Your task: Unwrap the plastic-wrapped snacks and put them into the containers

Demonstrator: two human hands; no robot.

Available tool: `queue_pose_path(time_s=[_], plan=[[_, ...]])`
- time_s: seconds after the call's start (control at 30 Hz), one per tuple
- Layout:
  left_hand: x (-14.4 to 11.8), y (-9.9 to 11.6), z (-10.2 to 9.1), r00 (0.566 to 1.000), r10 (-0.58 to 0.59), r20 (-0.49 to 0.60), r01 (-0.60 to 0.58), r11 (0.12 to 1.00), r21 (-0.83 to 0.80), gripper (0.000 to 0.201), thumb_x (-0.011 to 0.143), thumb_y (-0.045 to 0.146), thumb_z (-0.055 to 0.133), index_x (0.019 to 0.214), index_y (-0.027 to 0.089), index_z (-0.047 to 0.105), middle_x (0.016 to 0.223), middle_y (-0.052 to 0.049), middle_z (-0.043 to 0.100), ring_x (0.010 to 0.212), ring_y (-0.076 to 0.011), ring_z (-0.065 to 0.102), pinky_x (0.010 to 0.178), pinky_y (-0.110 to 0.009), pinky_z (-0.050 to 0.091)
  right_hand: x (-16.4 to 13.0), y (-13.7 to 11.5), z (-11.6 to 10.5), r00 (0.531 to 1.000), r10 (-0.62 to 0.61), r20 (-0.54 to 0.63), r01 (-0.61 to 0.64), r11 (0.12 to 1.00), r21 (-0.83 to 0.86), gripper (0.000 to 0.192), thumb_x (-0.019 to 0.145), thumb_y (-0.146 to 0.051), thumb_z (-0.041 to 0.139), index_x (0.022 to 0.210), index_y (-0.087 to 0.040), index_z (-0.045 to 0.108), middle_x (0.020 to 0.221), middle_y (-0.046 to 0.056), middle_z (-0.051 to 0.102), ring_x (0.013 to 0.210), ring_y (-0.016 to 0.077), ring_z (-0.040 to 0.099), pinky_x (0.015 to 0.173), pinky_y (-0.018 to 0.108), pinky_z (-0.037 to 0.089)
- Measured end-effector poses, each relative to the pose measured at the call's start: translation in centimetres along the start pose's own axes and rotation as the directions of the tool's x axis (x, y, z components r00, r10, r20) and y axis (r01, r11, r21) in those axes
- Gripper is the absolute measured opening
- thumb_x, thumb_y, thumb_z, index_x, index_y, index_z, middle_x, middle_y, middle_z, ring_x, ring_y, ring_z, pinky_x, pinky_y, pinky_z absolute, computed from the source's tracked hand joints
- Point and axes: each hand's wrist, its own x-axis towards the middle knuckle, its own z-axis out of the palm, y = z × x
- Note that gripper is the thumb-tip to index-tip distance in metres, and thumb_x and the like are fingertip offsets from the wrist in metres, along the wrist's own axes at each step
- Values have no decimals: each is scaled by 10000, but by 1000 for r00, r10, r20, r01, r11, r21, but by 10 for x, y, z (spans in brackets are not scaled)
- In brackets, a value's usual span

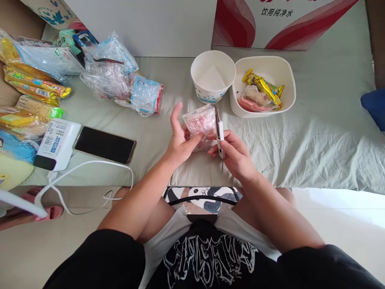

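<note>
Two hands: left hand [178,141] grasps one clear packet [200,122], right hand [236,154] clenches one white cutter [219,134]

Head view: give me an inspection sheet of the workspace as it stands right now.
Surface: bed sheet, pale green, wrinkled.
Job's things: clear snack packet held above the sheet; small white cutter at its right edge.
Clutter: paper cup; white tub of wrapped sweets; plastic bags; snack packs; phone; power bank.
Grippers: left hand holds the packet; right hand grips the cutter.
Cables: white cable from the power bank, looping off the sheet's edge.
Surroundings: cardboard box behind; pink slipper on the floor.
</note>
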Motion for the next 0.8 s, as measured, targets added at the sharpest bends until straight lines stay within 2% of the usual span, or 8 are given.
queue_pose_path(time_s=[0.13, 0.27, 0.37, 0.47, 0.63, 0.7, 0.73, 0.8], plan=[[10, -4, -8, 996, 41, -75, -41, 999, -1, 870, 787, 651, 834, 1504, 377, 424, 1412, -77, 654, 1307, -293, 658, 1101, -454, 537, -4, 3, 1, 998, 18, -67, -24, 997, -79, 455, 912, -665, 682, 1053, -235, 634, 895, 12, 742, 570, 94, 587, 520, 242, 479], [9, -2, -12, 998, 26, -52, -27, 999, -24, 796, 778, 593, 861, 1428, 307, 501, 1408, -95, 665, 1284, -278, 670, 1094, -413, 547, -5, 3, 4, 998, 11, -69, -22, 986, -164, 500, 930, -675, 656, 1128, -218, 705, 850, 16, 734, 541, 93, 544, 499, 250, 432], [5, 0, -11, 1000, 25, -8, -25, 998, -51, 774, 794, 568, 859, 1431, 314, 498, 1428, -94, 657, 1312, -284, 661, 1099, -427, 550, -4, 0, 6, 998, 14, -60, -32, 952, -305, 469, 947, -653, 641, 1022, -203, 751, 723, 5, 679, 545, 110, 537, 523, 268, 421], [5, 5, -14, 1000, 28, -13, -29, 997, -72, 768, 795, 589, 852, 1429, 332, 502, 1431, -93, 659, 1351, -304, 643, 1106, -461, 552, -3, -4, 7, 998, 48, -51, -64, 914, -400, 461, 966, -620, 616, 874, -189, 750, 576, -15, 576, 519, 115, 512, 530, 271, 398], [7, 23, -30, 994, 19, -112, -30, 995, -96, 601, 872, 590, 769, 1388, 395, 531, 1424, -52, 666, 1352, -290, 639, 1086, -525, 578, -9, -15, -2, 988, 151, -1, -135, 879, -457, 420, 936, -567, 633, 823, -178, 744, 555, -15, 571, 483, 105, 472, 484, 258, 368], [7, 27, -35, 991, 20, -133, -33, 994, -100, 563, 896, 599, 734, 1382, 399, 534, 1432, -47, 663, 1366, -290, 627, 1086, -532, 577, -13, -20, -12, 986, 161, -38, -160, 874, -460, 399, 929, -542, 625, 864, -174, 762, 609, 3, 619, 465, 101, 458, 457, 260, 357], [7, 27, -35, 990, 17, -139, -32, 994, -104, 565, 896, 607, 730, 1381, 395, 534, 1435, -48, 662, 1374, -291, 621, 1092, -531, 572, -15, -21, -19, 987, 133, -89, -159, 869, -469, 391, 934, -528, 609, 899, -175, 774, 643, 13, 641, 461, 102, 456, 450, 263, 355], [7, 23, -33, 988, 6, -156, -24, 993, -119, 601, 869, 619, 757, 1372, 378, 532, 1430, -54, 658, 1380, -292, 613, 1108, -521, 555, -17, -22, -32, 976, -25, -218, -105, 820, -563, 355, 939, -479, 592, 967, -186, 791, 716, 33, 671, 502, 124, 499, 480, 279, 401]])
